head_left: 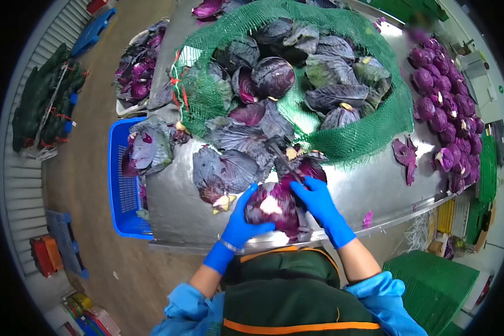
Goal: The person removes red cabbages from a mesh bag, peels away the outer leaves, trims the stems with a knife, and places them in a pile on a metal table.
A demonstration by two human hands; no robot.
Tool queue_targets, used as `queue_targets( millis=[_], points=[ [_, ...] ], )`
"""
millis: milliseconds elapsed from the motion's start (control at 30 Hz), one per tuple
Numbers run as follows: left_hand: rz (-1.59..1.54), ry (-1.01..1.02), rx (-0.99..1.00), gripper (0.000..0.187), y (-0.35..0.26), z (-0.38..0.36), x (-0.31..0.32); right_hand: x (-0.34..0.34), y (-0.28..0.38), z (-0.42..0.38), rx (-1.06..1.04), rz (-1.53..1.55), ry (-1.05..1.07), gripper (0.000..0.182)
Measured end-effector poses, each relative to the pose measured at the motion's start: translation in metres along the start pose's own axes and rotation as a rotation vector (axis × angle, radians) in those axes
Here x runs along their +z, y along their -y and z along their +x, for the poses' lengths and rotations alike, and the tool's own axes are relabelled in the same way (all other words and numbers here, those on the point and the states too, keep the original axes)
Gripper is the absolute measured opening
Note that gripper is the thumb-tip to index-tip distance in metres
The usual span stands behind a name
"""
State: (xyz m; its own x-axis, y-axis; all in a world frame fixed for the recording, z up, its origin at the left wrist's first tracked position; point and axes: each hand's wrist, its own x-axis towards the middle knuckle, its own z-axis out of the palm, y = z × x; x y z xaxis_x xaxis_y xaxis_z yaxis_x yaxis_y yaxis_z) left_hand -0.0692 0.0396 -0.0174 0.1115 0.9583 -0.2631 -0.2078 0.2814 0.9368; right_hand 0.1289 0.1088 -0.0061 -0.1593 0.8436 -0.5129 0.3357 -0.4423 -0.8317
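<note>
A red cabbage with a pale cut stem end facing up rests near the front edge of the steel table. My left hand, in a blue glove, grips its left side, fingers curled round it. In my blue-gloved right hand is a knife, its dark blade pointing away over loose leaves. The right fingers are close to the cabbage's upper right side. Dark outer cabbage leaves lie just beyond, some with pale stem stubs.
An open green mesh sack holds several untrimmed cabbages. Trimmed purple cabbages are piled at the right. A blue crate with leaves stands at the table's left edge, a white bin of leaves behind it.
</note>
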Motion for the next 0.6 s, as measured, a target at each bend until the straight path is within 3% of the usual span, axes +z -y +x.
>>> queue_targets(
  millis=[33, 67, 100, 167, 200, 267, 300, 333, 367, 433, 467, 567, 600],
  points=[
    [0.001, 0.028, -0.016, 0.104, -0.010, -0.009, -0.005, -0.001, 0.004, -0.005, 0.071, -0.098, -0.015, 0.033],
    [0.106, 0.090, 0.203, 0.108, -0.028, -0.026, -0.007, -0.011, 0.046, -0.020, 0.126, 0.293, -0.088, 0.028],
    [0.060, 0.055, 0.178, 0.104, -0.053, -0.035, 0.003, -0.021, 0.022, -0.005, 0.165, 0.235, -0.161, 0.031],
    [0.302, -0.035, 0.382, 0.097, -0.076, -0.036, 0.015, -0.021, 0.039, -0.017, 0.073, 0.170, -0.057, 0.039],
    [0.298, -0.046, 0.398, 0.097, -0.084, -0.033, 0.020, -0.018, 0.054, -0.029, 0.128, 0.159, -0.053, 0.044],
    [0.641, -0.281, 0.574, 0.090, -0.095, -0.030, 0.025, -0.015, 0.078, -0.054, 0.144, 0.356, 0.048, 0.040],
    [0.649, -0.280, 0.575, 0.090, -0.096, -0.029, 0.024, -0.016, 0.095, -0.069, 0.150, 0.381, 0.117, 0.038],
    [0.694, -0.301, 0.609, 0.089, -0.096, -0.029, 0.024, -0.006, 0.099, -0.076, 0.016, 0.315, 0.097, 0.036],
    [0.738, -0.316, 0.641, 0.089, -0.097, -0.030, 0.023, 0.006, 0.090, -0.075, -0.271, 0.136, -0.051, 0.028],
    [0.787, -0.307, 0.669, 0.091, -0.096, -0.030, 0.023, 0.006, 0.089, -0.076, -0.514, -0.128, -0.238, 0.020],
    [0.721, -0.321, 0.640, 0.093, -0.094, -0.028, 0.022, 0.003, 0.086, -0.073, -0.518, -0.131, -0.240, 0.020],
    [0.388, -0.341, 0.486, 0.095, -0.086, -0.030, 0.021, -0.014, 0.091, -0.062, 0.023, 0.306, -0.196, 0.011],
    [-0.050, -0.309, 0.228, 0.091, -0.086, -0.033, 0.021, -0.017, 0.088, -0.058, 0.047, 0.382, -0.151, 0.011]
  ],
)
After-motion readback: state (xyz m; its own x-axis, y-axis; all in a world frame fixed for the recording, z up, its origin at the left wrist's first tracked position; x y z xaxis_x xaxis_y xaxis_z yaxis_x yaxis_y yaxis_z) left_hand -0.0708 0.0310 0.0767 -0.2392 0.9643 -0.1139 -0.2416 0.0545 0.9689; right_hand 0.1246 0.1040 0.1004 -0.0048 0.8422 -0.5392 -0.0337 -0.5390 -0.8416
